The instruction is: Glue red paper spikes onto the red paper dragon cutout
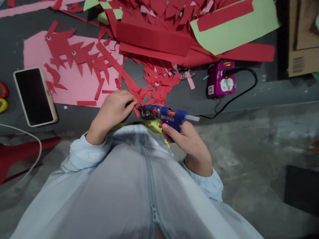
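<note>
My right hand (185, 139) is wrapped round the grip of a blue hot glue gun (165, 114), whose nozzle points left and whose glue stick juts out to the right. My left hand (113, 109) is closed in a pinch on a small red paper scrap (136, 106), held right at the gun's nozzle. Both hands hover over the near edge of a dark mat, just above my pale blue zipped garment (134, 192).
A heap of red paper scraps (159, 79) lies beyond the hands. A pink sheet (72, 83) with red cut-outs lies at the left, a phone (35, 96) beside it. A purple power socket (221, 81) with a black cable sits at the right. Green sheets (239, 30) and red strips lie behind.
</note>
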`<action>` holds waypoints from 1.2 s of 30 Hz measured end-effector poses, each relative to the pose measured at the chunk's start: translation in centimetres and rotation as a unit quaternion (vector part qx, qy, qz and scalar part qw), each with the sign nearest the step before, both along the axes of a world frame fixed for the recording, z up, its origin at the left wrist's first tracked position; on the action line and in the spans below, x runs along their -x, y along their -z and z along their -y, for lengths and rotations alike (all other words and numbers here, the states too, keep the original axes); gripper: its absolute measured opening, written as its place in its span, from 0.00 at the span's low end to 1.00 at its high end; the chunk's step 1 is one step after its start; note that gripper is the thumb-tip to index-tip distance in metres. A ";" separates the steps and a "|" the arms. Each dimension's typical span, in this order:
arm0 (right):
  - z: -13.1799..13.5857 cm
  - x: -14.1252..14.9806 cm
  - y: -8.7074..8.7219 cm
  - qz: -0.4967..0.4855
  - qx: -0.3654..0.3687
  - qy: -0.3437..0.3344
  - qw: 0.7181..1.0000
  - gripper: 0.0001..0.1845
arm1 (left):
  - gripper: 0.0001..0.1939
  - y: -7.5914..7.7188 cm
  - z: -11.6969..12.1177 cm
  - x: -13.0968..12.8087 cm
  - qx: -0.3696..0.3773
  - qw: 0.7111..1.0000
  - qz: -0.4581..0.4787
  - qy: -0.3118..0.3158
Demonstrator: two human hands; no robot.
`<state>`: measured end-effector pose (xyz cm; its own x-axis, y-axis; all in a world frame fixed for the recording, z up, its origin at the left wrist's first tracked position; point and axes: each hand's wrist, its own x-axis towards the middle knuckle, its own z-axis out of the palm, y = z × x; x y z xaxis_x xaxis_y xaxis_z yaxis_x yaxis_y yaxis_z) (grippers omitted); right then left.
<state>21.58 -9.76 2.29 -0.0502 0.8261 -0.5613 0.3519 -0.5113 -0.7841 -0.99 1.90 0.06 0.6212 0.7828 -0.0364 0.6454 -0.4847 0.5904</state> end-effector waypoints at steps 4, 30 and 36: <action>-0.5 0.5 0.3 0.031 0.002 -0.026 0.999 0.24 | 0.15 0.0 0.0 0.0 0.008 1.000 0.008 0.003; -0.9 1.0 -1.0 0.141 0.008 -0.076 0.987 0.30 | 0.14 0.2 0.1 0.2 -0.009 1.000 -0.001 0.023; -0.9 1.0 -1.0 0.141 -0.002 -0.079 0.987 0.30 | 0.15 0.3 0.2 0.3 -0.012 1.000 0.006 0.020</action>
<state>20.61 -8.85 3.29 -0.0218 0.8226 -0.5682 0.6311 -0.4295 -0.6459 -1.26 1.68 -0.21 0.6516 0.7585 -0.0110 0.6187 -0.5230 0.5862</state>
